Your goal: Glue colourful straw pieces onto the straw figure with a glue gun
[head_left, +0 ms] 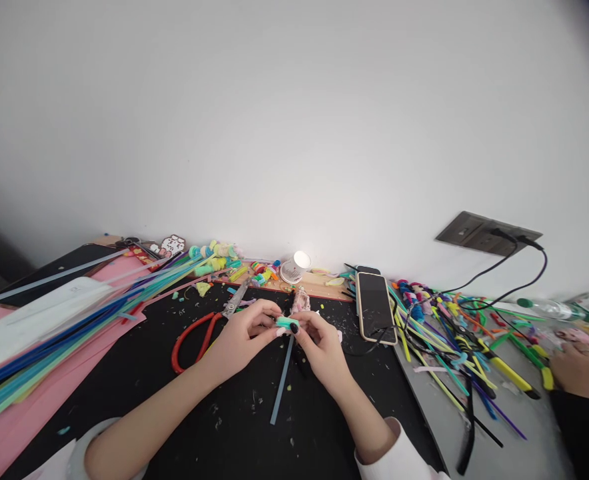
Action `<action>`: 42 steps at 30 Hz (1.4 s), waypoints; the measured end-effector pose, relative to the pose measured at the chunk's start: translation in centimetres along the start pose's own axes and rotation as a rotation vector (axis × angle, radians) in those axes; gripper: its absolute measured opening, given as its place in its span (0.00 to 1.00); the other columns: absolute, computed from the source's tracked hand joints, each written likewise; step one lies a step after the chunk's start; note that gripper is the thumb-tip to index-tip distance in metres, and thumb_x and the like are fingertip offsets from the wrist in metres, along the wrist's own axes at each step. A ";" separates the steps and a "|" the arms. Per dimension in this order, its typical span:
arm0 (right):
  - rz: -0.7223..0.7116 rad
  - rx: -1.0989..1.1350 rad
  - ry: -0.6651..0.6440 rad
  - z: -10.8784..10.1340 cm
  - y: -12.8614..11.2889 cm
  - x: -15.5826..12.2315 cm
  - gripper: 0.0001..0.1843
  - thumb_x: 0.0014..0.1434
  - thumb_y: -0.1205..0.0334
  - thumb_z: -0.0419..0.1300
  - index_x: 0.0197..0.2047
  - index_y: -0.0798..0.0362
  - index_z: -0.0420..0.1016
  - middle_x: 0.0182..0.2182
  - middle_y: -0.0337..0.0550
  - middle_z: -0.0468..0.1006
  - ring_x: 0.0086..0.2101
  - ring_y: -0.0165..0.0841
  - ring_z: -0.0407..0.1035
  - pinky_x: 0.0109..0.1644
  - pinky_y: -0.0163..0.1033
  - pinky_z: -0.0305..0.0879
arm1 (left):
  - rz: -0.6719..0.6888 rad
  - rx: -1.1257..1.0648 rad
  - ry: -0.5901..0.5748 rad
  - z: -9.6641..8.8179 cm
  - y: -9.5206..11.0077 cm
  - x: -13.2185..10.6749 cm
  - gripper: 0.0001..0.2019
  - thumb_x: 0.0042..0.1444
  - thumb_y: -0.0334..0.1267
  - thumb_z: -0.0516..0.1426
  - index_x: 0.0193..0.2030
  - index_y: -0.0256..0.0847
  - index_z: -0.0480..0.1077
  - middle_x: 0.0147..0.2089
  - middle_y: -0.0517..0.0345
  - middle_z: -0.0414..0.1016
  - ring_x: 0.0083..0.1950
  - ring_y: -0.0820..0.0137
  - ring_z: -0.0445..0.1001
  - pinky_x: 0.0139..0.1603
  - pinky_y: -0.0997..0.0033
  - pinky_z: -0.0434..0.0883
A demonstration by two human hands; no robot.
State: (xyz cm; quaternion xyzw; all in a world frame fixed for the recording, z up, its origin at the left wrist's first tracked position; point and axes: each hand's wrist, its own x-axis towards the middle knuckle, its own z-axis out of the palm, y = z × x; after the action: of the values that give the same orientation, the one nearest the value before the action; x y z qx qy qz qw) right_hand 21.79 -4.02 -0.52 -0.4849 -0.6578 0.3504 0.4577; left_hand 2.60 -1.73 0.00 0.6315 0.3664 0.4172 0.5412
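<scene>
My left hand (251, 331) and my right hand (321, 346) meet over the black mat, fingers closed on a small mint-green piece (287, 323) that looks like fuzzy pipe cleaner. Fingers cover its ends. Just below my fingertips a translucent bluish stick (281, 383), like a glue stick, points toward me; I cannot tell whether its far end touches the hands. Left of my left hand lie red-handled scissors (193, 340), blades angled away. Behind the fingers is a pinkish crumpled item (301, 300), partly hidden.
Long pipe cleaners (89, 327) lie across pink sheets at left. A white paper cup (296, 266) stands by the wall. Right of my hands are a phone (376, 307), black cables, loose pipe cleaners and yellow-black pliers (507, 373). Another person's hand (582, 370) is at far right.
</scene>
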 end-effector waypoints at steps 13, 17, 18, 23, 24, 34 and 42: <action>0.061 0.153 0.028 0.3 0.1 0.1 0.14 0.61 0.47 0.63 0.38 0.50 0.80 0.28 0.41 0.78 0.27 0.33 0.69 0.30 0.36 0.66 | 0.122 0.128 0.053 -0.4 0.4 0.1 0.07 0.57 0.38 0.59 0.32 0.44 0.79 0.45 0.52 0.84 0.46 0.61 0.81 0.45 0.66 0.78; 0.081 0.169 0.031 0.3 0.2 0.2 0.16 0.60 0.45 0.64 0.37 0.50 0.80 0.28 0.41 0.78 0.27 0.33 0.69 0.30 0.36 0.67 | 0.131 0.150 0.072 -0.5 0.4 0.1 0.08 0.57 0.37 0.59 0.30 0.45 0.80 0.44 0.52 0.84 0.44 0.61 0.81 0.47 0.65 0.77; 0.084 0.167 0.029 0.2 0.2 0.2 0.16 0.60 0.45 0.64 0.37 0.50 0.80 0.28 0.41 0.78 0.27 0.33 0.69 0.30 0.36 0.68 | 0.129 0.149 0.073 -0.5 0.4 0.1 0.08 0.57 0.37 0.59 0.31 0.45 0.80 0.44 0.52 0.85 0.45 0.61 0.81 0.47 0.65 0.77; 0.089 0.169 0.032 0.2 0.2 0.3 0.16 0.59 0.45 0.64 0.38 0.50 0.80 0.28 0.41 0.78 0.27 0.33 0.69 0.30 0.36 0.68 | 0.123 0.133 0.080 -0.4 0.3 0.0 0.08 0.57 0.37 0.59 0.32 0.45 0.81 0.45 0.53 0.84 0.46 0.61 0.81 0.48 0.64 0.76; 0.089 0.174 0.033 0.2 0.2 0.3 0.16 0.59 0.45 0.64 0.38 0.50 0.80 0.28 0.41 0.78 0.27 0.33 0.69 0.30 0.36 0.67 | 0.119 0.126 0.079 -0.4 0.3 0.0 0.08 0.57 0.37 0.59 0.32 0.45 0.81 0.44 0.53 0.84 0.46 0.61 0.81 0.48 0.64 0.77; 0.054 0.147 0.058 0.2 0.2 0.2 0.15 0.60 0.47 0.64 0.38 0.51 0.80 0.29 0.41 0.79 0.27 0.33 0.70 0.30 0.36 0.68 | 0.051 0.040 0.052 -0.1 0.8 0.0 0.06 0.57 0.39 0.60 0.33 0.44 0.78 0.44 0.51 0.84 0.47 0.60 0.81 0.50 0.62 0.78; 0.037 0.174 0.049 0.1 0.2 0.2 0.12 0.62 0.51 0.63 0.42 0.50 0.78 0.32 0.42 0.81 0.33 0.35 0.75 0.35 0.37 0.72 | -0.065 -0.161 0.045 0.1 0.2 0.0 0.15 0.52 0.40 0.66 0.45 0.42 0.72 0.46 0.52 0.81 0.46 0.61 0.82 0.49 0.61 0.78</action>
State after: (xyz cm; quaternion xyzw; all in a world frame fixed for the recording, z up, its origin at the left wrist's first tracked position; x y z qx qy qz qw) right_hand 21.78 -3.80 -0.73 -0.4637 -0.6044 0.4024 0.5077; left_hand 2.73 -1.77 0.21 0.5640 0.3640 0.4418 0.5951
